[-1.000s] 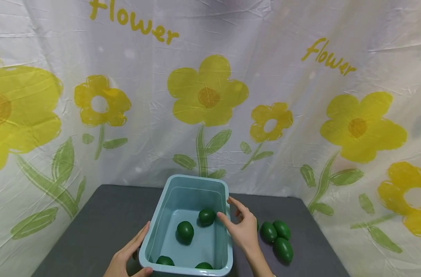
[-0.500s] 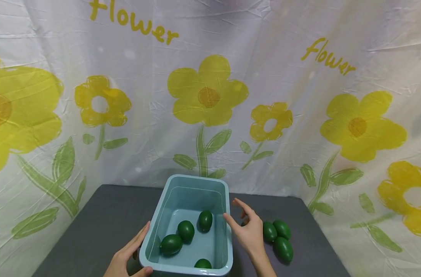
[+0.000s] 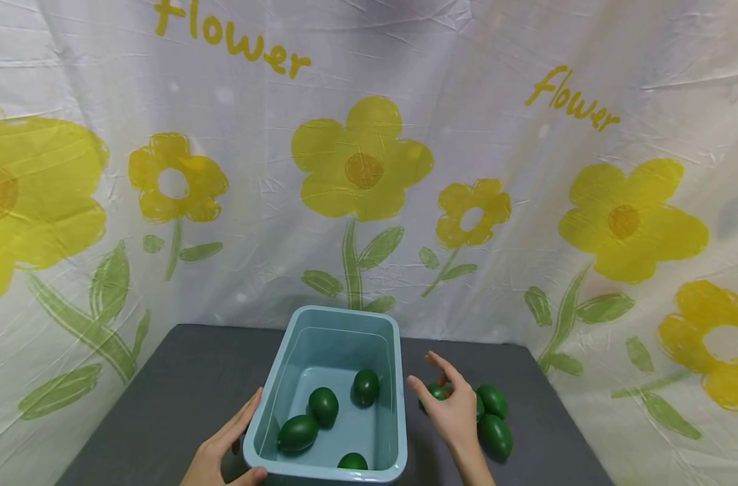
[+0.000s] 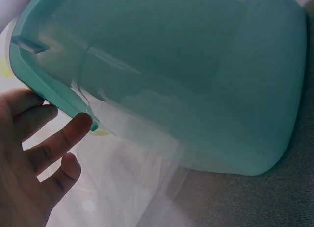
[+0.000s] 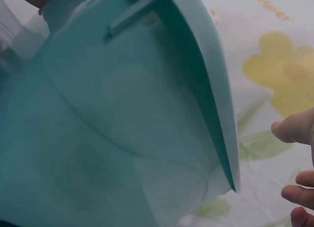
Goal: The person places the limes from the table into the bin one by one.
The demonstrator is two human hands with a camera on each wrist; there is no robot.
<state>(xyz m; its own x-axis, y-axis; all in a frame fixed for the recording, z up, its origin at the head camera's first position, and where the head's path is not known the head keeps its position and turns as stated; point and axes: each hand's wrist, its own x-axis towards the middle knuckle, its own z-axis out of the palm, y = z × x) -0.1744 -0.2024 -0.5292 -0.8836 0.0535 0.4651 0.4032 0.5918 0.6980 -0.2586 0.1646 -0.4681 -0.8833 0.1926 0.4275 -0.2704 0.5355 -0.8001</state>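
Observation:
A light blue plastic bin (image 3: 357, 432) stands on the dark table with several smooth, dark green, egg-shaped fruits (image 3: 323, 407) on its floor, like avocados. My left hand (image 3: 220, 445) rests against the bin's near left corner. Its thumb lies at the front rim and its fairly straight fingers lie along the left side; the left wrist view has those fingers (image 4: 59, 141) at the rim. Off the bin's right side hangs my right hand (image 3: 450, 408), thumb and fingers apart and gripping nothing. Beyond it, partly covered by it, is another green fruit (image 3: 436, 391).
More of the green fruits (image 3: 494, 435) lie grouped on the table (image 3: 545, 432) to the right of my right hand. A white curtain (image 3: 253, 270) printed with yellow flowers surrounds the table at the back and sides.
My right hand has moved right, off the bin's right rim and toward the loose fruits. Inside the bin the fruits have rolled, one now lying against another at the left. The left hand stays put.

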